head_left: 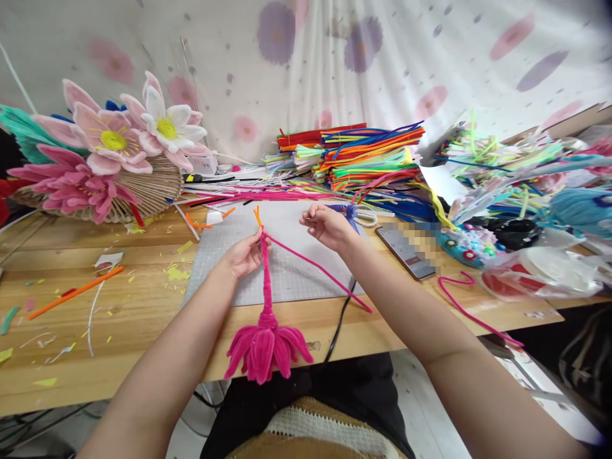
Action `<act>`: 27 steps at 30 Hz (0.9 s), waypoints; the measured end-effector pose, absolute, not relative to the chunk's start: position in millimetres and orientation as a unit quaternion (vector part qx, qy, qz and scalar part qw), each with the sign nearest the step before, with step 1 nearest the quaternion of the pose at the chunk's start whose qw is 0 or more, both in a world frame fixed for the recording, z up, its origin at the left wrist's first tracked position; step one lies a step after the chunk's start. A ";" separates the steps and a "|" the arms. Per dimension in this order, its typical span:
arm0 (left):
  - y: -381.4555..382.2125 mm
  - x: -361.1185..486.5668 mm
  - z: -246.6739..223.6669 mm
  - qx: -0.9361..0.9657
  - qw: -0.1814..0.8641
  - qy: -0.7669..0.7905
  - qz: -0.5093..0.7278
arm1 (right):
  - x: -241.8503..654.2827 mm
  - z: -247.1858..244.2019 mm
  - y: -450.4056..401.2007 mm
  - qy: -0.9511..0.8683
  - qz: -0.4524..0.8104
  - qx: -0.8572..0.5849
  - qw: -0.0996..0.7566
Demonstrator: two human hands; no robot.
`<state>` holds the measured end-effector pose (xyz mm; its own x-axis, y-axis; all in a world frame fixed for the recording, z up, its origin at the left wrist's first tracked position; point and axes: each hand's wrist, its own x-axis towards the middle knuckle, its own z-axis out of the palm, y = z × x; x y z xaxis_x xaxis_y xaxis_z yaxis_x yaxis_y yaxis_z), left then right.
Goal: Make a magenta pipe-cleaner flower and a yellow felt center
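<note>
My left hand (247, 255) pinches the wrapped stem of a magenta pipe-cleaner flower (268, 347), whose petals hang downward over the table's front edge. Orange tips (258, 215) stick out of the stem's upper end, above my fingers. From the pinched spot a loose magenta pipe cleaner (318, 266) slants down to the right across the grey cutting mat (215, 280). My right hand (325, 224) is raised over the mat's right part, apart from the flower, with its fingers curled and the thumb near them; whether anything small is between them is hidden.
A phone (406, 252) lies right of the mat, near another magenta pipe cleaner (463, 311). Coloured pipe-cleaner bundles (368, 153) are piled behind. Finished fuzzy flowers (115, 140) stand at the left, an orange strip (76, 293) and scraps before them. A black cable (340, 325) crosses the front edge.
</note>
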<state>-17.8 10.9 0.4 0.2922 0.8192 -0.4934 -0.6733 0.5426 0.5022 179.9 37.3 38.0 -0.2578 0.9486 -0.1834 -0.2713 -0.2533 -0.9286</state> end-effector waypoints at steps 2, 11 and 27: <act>13.5 -22.2 -0.9 0.099 0.794 0.366 0.475 | 177.4 38.1 37.9 -0.450 0.654 -0.399 0.459; 14.5 -26.2 3.6 0.057 0.810 0.345 0.471 | 230.5 70.5 40.3 -0.532 0.499 -0.464 0.502; 5.4 -13.7 9.0 0.098 0.807 0.374 0.446 | 147.3 13.1 20.6 -0.468 0.717 -0.435 0.278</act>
